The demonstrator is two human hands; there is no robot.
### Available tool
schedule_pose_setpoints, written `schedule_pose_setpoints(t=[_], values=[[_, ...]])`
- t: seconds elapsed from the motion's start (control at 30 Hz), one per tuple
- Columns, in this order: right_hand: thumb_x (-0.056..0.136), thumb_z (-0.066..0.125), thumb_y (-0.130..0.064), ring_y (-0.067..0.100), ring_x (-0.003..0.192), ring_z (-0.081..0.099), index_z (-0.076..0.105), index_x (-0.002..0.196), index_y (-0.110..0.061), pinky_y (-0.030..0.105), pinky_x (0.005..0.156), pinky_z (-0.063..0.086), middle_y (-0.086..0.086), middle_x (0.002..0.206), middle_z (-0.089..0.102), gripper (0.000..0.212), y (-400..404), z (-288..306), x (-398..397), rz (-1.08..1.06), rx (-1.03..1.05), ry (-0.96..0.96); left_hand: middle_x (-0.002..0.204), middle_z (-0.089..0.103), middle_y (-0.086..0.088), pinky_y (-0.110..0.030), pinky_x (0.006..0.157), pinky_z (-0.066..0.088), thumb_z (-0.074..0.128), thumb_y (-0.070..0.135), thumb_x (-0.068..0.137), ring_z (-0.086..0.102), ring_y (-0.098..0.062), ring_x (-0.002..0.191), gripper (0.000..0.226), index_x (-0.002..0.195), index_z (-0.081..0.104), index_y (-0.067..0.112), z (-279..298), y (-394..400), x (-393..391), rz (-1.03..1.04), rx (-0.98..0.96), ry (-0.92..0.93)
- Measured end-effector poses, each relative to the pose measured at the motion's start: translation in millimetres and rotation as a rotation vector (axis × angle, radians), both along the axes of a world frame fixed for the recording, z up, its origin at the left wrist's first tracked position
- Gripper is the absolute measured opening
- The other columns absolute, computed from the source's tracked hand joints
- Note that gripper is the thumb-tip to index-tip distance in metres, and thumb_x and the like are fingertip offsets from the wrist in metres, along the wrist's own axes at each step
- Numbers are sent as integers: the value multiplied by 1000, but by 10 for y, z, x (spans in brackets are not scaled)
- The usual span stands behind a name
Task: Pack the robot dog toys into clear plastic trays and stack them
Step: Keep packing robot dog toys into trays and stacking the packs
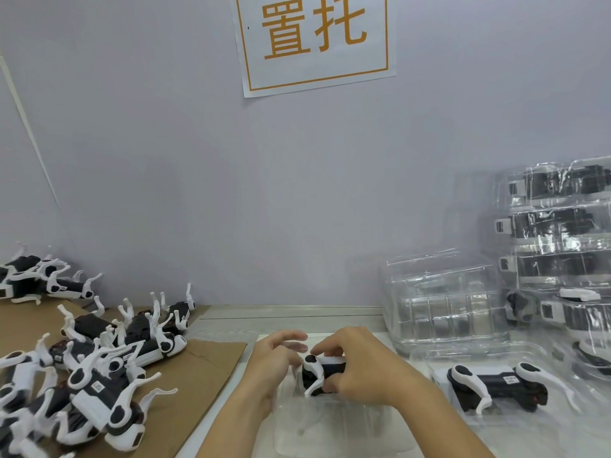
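Clear tray (pixel 330 421) nearest, under both hands; outline faint, near edge hard to trace. Right hand (pixel 358 365) grips black-and-white robot dog toy (pixel 319 373) over tray, fingers curled across top, thumb underneath; toy body mostly hidden. Left hand (pixel 277 357) at toy's left end, fingers loosely spread and blurred, contact cannot tell. Right: second dog (pixel 496 385) lying in another tray (pixel 479 421). Left: loose dogs (pixel 99 375) heaped on cardboard (pixel 198 371), cut off by frame. Bare table strip (pixel 284 317) behind hands. Far right: empty trays (pixel 439 305), then packed stack (pixel 558 239), cut off at edge.
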State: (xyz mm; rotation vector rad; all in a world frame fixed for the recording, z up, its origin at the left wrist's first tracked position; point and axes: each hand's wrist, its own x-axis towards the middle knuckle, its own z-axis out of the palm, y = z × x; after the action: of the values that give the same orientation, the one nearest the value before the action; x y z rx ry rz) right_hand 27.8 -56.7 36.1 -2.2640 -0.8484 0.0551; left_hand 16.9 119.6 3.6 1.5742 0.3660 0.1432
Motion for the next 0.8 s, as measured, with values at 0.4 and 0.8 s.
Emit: schedule_pose_setpoints(t=[0.4, 0.8], values=[[83, 66, -57, 11, 105, 55, 59, 110, -31, 28, 81, 39, -16, 94, 47, 38, 237, -3, -147, -225, -160, -143, 109, 70, -14, -33, 64, 56, 47, -14, 73, 67, -29, 88, 48, 95, 75, 17, 46, -26, -44, -26, -39, 9], [90, 67, -30, 12, 67, 49, 72, 81, -33, 28, 67, 45, -9, 73, 55, 12, 30, 123, -47, -51, -139, 83, 102, 72, -10, -40, 83, 57, 52, -14, 77, 67, -25, 92, 45, 93, 77, 20, 32, 13, -43, -23, 56, 16]])
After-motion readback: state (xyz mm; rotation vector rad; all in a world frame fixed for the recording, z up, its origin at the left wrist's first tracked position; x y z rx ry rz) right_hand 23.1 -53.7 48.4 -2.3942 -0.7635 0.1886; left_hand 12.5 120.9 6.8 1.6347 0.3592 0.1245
